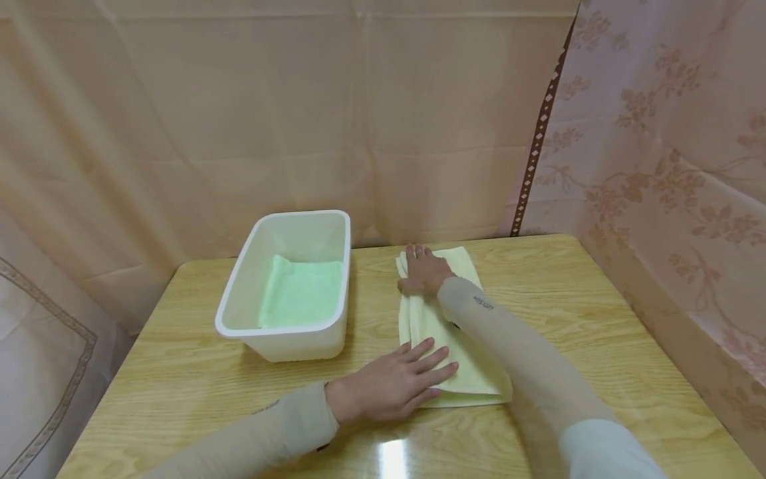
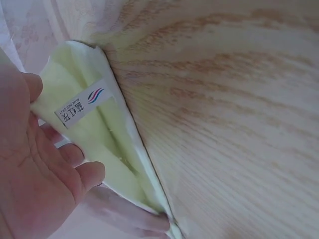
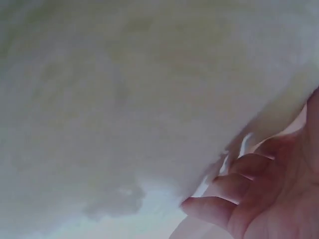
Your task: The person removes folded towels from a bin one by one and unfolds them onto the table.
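A pale yellow towel (image 1: 469, 362) lies folded lengthwise on the wooden table, its layers showing along the left side and near end. My left hand (image 1: 391, 384) rests with spread fingers on its near left part. Farther up, my right hand (image 1: 426, 271) lies on the towel's far end, fingers extended toward the back edge. The left wrist view shows a white label (image 2: 83, 103) with a logo on the towel, beside the left fingers. Close towel fabric (image 3: 124, 109) fills most of the right wrist view, beside the right fingers.
A white plastic bin (image 1: 281, 339) stands left of the towel, with a folded mint green towel (image 1: 305, 293) inside. Beige curtain fabric (image 1: 251, 120) hangs behind the table (image 1: 568, 306), and flowered fabric (image 1: 676, 166) hangs on the right.
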`<control>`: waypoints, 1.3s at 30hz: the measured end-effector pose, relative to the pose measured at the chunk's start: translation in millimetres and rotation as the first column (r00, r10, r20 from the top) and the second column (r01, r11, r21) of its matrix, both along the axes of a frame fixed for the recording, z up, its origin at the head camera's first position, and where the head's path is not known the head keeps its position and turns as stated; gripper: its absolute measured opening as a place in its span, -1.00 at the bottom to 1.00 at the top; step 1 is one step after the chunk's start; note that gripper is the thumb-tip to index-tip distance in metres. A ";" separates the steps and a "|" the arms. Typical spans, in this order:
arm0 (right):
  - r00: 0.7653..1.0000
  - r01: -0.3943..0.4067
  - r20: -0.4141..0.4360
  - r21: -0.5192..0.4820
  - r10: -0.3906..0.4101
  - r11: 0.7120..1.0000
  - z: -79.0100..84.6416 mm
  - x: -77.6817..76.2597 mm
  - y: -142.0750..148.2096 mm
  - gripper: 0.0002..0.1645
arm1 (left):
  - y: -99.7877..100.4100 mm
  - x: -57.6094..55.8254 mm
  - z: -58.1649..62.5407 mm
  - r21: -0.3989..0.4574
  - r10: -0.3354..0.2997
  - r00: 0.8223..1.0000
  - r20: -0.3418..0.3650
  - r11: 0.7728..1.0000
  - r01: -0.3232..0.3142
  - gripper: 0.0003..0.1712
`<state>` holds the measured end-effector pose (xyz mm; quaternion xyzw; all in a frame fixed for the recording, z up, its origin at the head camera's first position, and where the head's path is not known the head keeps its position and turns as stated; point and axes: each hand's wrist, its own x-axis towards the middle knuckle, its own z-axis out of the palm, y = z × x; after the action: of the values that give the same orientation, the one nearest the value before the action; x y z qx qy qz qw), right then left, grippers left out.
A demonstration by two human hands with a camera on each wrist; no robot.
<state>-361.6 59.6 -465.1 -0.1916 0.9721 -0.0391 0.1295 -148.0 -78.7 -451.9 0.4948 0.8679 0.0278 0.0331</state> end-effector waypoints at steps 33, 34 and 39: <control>0.984 0.043 -0.169 -0.059 -0.053 0.997 -0.4 -8.1 5.4 -0.15 | -2.6 0.6 -6.6 -0.078 -0.016 0.999 -0.035 0.997 0.013 -0.40; 0.985 0.044 -0.167 -0.061 -0.054 0.997 -0.4 -8.2 5.1 -0.17 | -2.9 0.5 -6.8 -0.081 -0.016 0.999 -0.037 0.997 0.013 -0.40; 0.977 0.060 -0.198 -0.097 -0.078 0.993 -2.4 -12.7 4.4 -0.56 | -3.7 0.1 -8.7 -0.085 -0.029 0.998 -0.058 0.996 0.024 -0.41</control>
<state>-374.3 64.0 -467.4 -0.1663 0.9835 -0.0678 0.0199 -148.0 -82.5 -460.6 0.5053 0.8622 -0.0239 0.0287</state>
